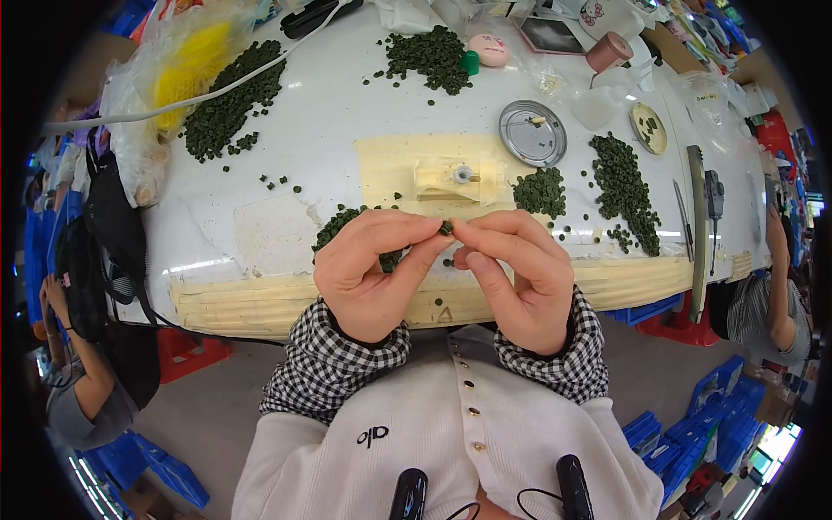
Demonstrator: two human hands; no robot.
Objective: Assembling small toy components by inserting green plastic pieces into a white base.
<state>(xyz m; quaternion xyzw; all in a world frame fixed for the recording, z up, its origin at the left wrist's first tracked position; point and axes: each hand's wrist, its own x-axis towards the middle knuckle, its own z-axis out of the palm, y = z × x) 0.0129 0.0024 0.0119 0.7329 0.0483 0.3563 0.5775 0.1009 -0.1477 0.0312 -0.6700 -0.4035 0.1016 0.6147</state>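
Just above the table's near edge, a small dark green cylindrical part (446,228) is pinched between the thumb and index fingertip of my left hand (368,273). My right hand (527,282) meets it from the other side, its index fingertip against the part and its other fingers curled in. What its thumb presses on is hidden. Behind my fingers stands a pale, tape-covered block (433,179) with a small grey round fitting (464,174) on it. A heap of like green parts (340,227) lies partly behind my left hand, another heap (540,192) beyond my right hand.
More green parts are heaped at the far left (234,100), far middle (429,56) and right (622,186). A round metal lid (532,133) and a small dish (648,129) lie behind. Tweezers (684,221) and a long bar (698,225) edge the right side. A white cable (199,95) crosses the left.
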